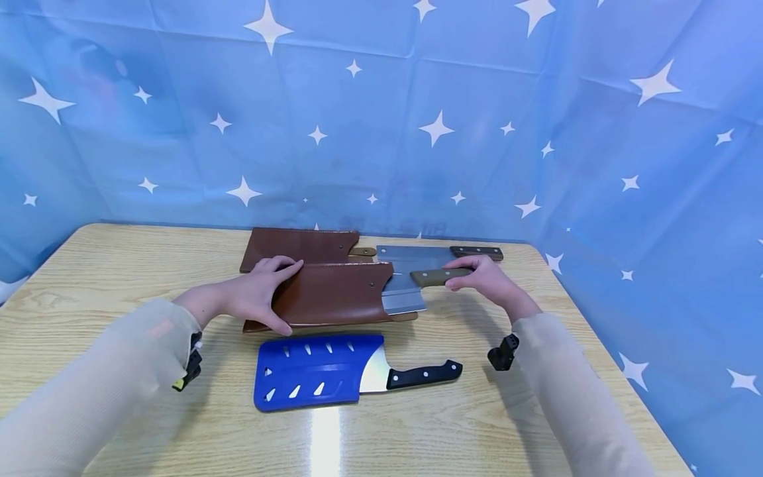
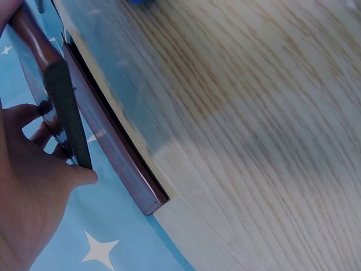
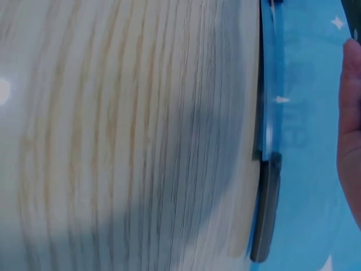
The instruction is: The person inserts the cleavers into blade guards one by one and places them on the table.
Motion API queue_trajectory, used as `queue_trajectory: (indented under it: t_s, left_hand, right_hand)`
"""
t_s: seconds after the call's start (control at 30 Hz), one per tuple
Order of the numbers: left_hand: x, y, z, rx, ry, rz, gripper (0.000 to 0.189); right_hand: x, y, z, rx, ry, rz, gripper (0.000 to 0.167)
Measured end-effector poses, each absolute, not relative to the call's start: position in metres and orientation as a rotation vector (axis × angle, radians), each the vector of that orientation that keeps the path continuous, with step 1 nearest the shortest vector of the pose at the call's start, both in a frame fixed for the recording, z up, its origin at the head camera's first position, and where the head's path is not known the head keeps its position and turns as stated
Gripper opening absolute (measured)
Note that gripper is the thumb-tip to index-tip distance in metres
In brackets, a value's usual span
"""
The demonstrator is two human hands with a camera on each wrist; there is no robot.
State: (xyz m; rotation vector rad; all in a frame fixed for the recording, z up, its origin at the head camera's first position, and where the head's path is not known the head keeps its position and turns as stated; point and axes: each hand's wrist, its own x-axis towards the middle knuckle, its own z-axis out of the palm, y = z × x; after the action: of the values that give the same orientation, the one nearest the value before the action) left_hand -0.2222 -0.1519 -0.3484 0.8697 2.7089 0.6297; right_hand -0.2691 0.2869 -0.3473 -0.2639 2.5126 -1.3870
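Note:
A brown leather sheath spans the middle of the head view, its mouth toward the right. My left hand grips its closed end, fingers over the far edge and thumb at the near edge. In the left wrist view the sheath stands raised off the table. With my right hand I hold a cleaver by its wooden handle. Part of its blade is inside the sheath's mouth and hidden there; the rest shows. In the right wrist view only an edge of the right hand appears.
Behind lie a second brown sheath and a bare cleaver with a dark wooden handle, near the table's back edge. In front, a black-handled cleaver sits in a blue slotted cover. A starry blue cloth hangs behind the wooden table.

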Motion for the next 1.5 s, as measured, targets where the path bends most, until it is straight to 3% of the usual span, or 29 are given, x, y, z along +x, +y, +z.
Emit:
queue_trajectory:
  t_s: [1.5]
  left_hand:
    - [-0.231,-0.137,-0.346,0.854,2.778,0.627,0.115]
  right_hand:
    - [-0.274,0.238,-0.354,-0.288,2.447,-1.442,0.048]
